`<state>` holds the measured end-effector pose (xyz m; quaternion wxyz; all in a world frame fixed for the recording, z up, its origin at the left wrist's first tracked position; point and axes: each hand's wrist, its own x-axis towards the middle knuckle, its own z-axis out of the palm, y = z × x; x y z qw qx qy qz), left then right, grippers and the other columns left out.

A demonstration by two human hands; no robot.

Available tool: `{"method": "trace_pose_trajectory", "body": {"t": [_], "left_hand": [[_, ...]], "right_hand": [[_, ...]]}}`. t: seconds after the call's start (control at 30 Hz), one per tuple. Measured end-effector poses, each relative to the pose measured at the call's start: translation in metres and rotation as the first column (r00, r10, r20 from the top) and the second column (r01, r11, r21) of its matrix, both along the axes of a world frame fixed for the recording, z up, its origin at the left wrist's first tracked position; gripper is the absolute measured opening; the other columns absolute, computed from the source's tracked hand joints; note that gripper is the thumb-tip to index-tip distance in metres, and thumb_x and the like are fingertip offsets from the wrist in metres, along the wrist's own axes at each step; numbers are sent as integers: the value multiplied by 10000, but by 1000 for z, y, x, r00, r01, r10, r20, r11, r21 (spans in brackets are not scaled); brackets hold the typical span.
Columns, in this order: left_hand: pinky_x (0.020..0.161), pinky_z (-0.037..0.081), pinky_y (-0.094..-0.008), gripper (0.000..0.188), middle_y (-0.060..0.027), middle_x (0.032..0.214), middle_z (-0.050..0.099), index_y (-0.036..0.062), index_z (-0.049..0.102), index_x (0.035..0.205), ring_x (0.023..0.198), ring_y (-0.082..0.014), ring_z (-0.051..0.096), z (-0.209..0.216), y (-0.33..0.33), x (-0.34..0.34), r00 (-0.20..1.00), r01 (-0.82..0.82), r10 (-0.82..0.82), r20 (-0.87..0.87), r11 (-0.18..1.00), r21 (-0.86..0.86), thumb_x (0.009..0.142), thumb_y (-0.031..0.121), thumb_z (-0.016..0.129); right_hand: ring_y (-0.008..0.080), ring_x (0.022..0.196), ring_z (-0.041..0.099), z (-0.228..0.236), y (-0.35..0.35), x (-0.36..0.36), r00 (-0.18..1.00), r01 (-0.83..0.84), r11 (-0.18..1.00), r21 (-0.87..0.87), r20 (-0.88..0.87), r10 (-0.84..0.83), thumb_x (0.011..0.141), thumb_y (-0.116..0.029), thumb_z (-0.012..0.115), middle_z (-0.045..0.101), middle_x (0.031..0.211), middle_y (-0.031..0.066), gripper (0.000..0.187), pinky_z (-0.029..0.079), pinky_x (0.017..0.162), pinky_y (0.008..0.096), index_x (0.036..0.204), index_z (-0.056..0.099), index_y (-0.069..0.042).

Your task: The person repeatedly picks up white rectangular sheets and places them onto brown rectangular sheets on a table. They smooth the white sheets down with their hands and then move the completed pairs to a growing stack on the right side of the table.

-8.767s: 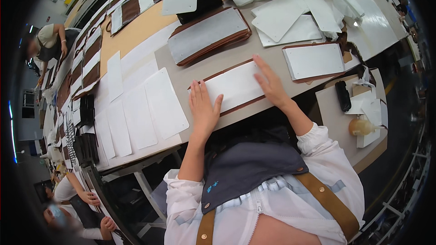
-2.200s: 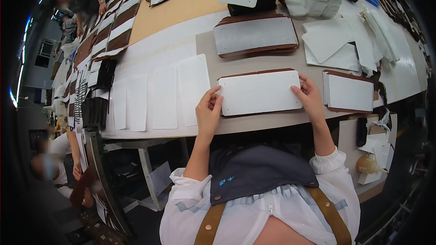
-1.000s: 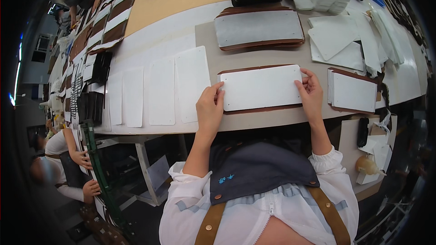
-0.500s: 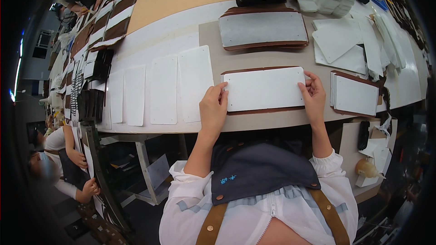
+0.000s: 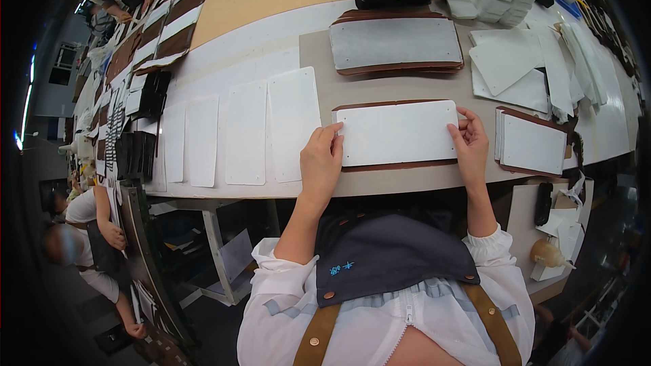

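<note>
A white rectangular panel (image 5: pixel 399 133) with small corner holes lies over a brown leather-like piece (image 5: pixel 400 165), whose edges show along the panel's far and near sides. My left hand (image 5: pixel 321 163) pinches the panel's left end between thumb and fingers. At the opposite end my right hand (image 5: pixel 472 141) is closed the same way, thumb on top and fingers curled at the edge. The fingers partly hide both ends. Just beyond is a stack of brown pieces topped with a greyish-white panel (image 5: pixel 397 45).
Several white panels (image 5: pixel 293 124) lie in a row at left. To the right sit a smaller brown-and-white stack (image 5: pixel 533 141) and loose white sheets (image 5: pixel 505 68). Black stacked pieces (image 5: pixel 139 154) stand far left. A co-worker (image 5: pixel 102 237) is at lower left.
My hands and the white panel stay nearly as they were; the whole view shifts slightly. The co-worker at lower left has lowered one hand.
</note>
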<state>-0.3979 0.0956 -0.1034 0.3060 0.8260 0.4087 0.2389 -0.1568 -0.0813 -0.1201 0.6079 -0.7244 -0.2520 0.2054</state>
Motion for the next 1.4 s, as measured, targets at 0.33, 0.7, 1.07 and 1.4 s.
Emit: {"method": "trace_pose_trajectory", "body": {"t": [0.33, 0.7, 1.07, 1.4], "left_hand": [[690, 543, -375, 223, -136, 904, 662, 27, 708, 1154, 746, -286, 672, 4, -1, 1, 1000, 21, -21, -13, 1000, 3, 936, 20, 660], [688, 539, -324, 226, -104, 898, 668, 36, 722, 1162, 725, -204, 637, 2, -1, 0, 1000, 13, -13, -24, 1000, -13, 940, 36, 680], [703, 534, -327, 228, -100, 886, 659, 34, 722, 1169, 744, -204, 636, 8, -1, 2, 998, 15, -17, -52, 1000, -25, 948, 37, 667], [691, 525, -296, 236, -79, 883, 649, 34, 730, 1181, 733, -160, 598, 7, -2, 2, 999, 16, -18, -48, 1000, -24, 954, 49, 670]], "right_hand": [[36, 726, 519, -2, -1, 3, 1000, -11, 1000, 14, 6, 11, 949, -7, 689, 582, 874, -10, 389, 434, 658, 190, 1326, 594, 2], [165, 652, 530, 17, 0, -2, 941, 62, 957, -283, 336, 39, 912, -67, 737, 587, 799, 82, 358, 482, 630, 304, 1260, 673, -14], [224, 695, 577, 16, -2, 1, 931, 54, 954, -294, 361, 59, 890, -45, 727, 634, 825, 123, 289, 496, 677, 356, 1170, 697, 17], [285, 732, 604, 15, -3, 1, 915, 52, 949, -312, 396, 80, 892, -34, 716, 655, 879, 158, 270, 501, 718, 389, 1153, 694, 29]]}}
